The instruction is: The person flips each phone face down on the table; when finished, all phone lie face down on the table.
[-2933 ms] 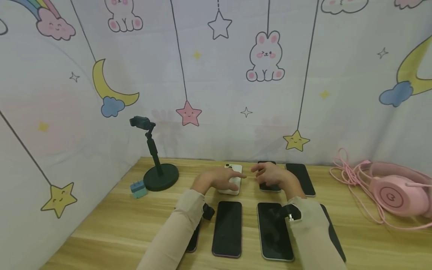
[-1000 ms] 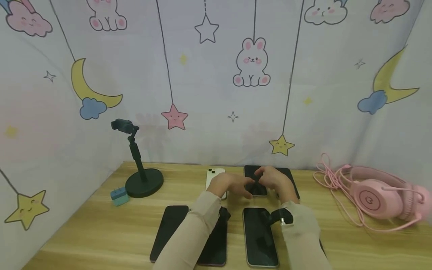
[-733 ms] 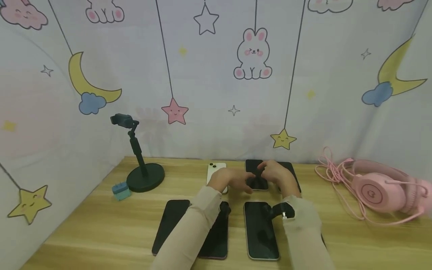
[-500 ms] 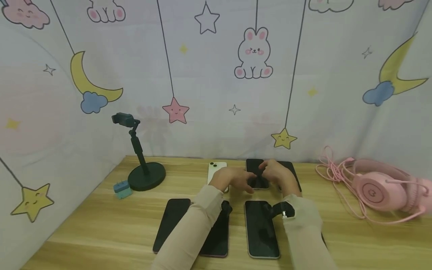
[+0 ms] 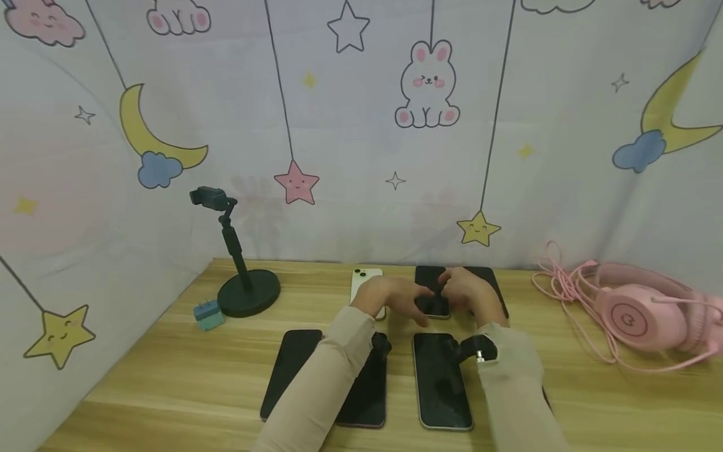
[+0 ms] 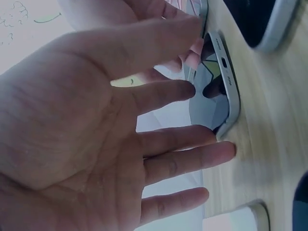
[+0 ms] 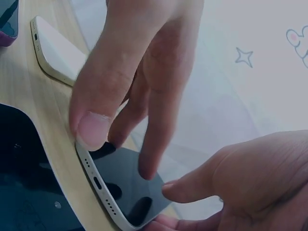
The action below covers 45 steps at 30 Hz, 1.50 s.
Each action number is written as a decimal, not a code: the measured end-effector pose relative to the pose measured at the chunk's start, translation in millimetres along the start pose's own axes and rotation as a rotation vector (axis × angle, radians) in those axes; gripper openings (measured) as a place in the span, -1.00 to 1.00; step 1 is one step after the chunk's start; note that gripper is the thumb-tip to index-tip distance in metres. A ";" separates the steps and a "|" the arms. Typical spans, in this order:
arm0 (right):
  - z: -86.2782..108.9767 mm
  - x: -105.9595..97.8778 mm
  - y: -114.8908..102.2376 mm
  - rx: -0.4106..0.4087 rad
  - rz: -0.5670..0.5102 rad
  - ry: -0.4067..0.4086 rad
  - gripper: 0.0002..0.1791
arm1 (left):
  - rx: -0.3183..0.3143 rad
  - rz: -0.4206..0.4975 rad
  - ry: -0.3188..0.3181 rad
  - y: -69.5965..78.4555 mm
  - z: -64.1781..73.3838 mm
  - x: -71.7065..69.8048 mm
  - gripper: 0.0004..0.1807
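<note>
A black-screened smartphone (image 5: 432, 306) with a light edge lies face up in the middle of the back row, its charging port toward me. My left hand (image 5: 398, 298) hangs over its left side; in the right wrist view the left thumb (image 7: 92, 130) is right at its near corner. My right hand (image 5: 471, 295) is loosely bent over its right side, thumb (image 7: 178, 190) and fingertips close to the edge. Neither hand's fingers close round anything. A white phone (image 5: 361, 282), camera side up, lies left of it, partly behind the left hand.
Another dark phone (image 5: 491, 282) lies at the back right, partly under the right hand. Dark phones (image 5: 440, 380) form a front row, some covered by my forearms. A black stand (image 5: 248, 295) and a blue charger (image 5: 209, 314) are left, pink headphones (image 5: 644, 314) right.
My left hand has moved right, from over the white phone to the middle phone. The right hand stays over the middle phone. In the last half second the hands barely move.
</note>
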State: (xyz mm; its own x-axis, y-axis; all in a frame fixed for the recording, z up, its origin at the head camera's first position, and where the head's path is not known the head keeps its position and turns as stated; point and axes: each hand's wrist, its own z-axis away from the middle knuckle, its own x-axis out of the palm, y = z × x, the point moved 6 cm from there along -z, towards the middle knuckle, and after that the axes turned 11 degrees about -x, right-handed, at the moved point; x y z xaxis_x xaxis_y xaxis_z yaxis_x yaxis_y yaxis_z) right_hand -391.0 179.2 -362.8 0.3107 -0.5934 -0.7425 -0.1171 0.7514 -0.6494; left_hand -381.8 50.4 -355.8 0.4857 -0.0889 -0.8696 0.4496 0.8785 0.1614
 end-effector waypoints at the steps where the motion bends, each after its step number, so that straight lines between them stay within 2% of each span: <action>1: -0.3 0.2 -0.3 0.000 -0.003 0.000 -0.50 | -0.006 0.004 -0.005 -0.2 0.2 -0.1 -0.21; 5: -2.5 1.2 1.0 0.007 -0.043 0.008 -0.46 | -0.003 0.023 -0.018 0.3 0.1 -0.2 -0.18; 13: -5.0 0.1 7.7 0.053 -0.199 0.064 -0.42 | 0.004 0.060 -0.018 2.1 1.5 -2.5 -0.15; 22: -4.6 -1.4 9.2 0.084 -0.232 0.089 -0.40 | 0.014 0.066 -0.004 3.1 2.0 -3.9 -0.14; 29: -4.5 -7.3 1.8 0.052 -0.278 0.131 -0.35 | 0.057 0.119 0.035 -0.6 -1.1 -7.3 -0.14; 36: -9.4 -0.6 -8.9 -0.014 -0.372 0.121 -0.34 | 0.063 0.138 0.052 -5.6 0.3 -9.5 -0.13; 41: -10.0 -0.5 -11.1 -0.021 -0.345 0.124 -0.35 | 0.084 0.149 0.067 -5.0 0.3 -11.2 -0.15; 45: -9.6 -2.6 -11.1 -0.023 -0.333 0.127 -0.35 | 0.072 0.163 0.079 -6.2 -0.1 -11.5 -0.12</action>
State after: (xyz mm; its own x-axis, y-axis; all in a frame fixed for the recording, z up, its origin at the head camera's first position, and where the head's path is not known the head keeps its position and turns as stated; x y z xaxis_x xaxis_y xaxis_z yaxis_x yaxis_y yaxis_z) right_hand -399.5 169.7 -355.2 0.2155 -0.8372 -0.5027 -0.0510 0.5045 -0.8619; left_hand -390.3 46.1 -346.9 0.4979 0.0915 -0.8624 0.4237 0.8420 0.3340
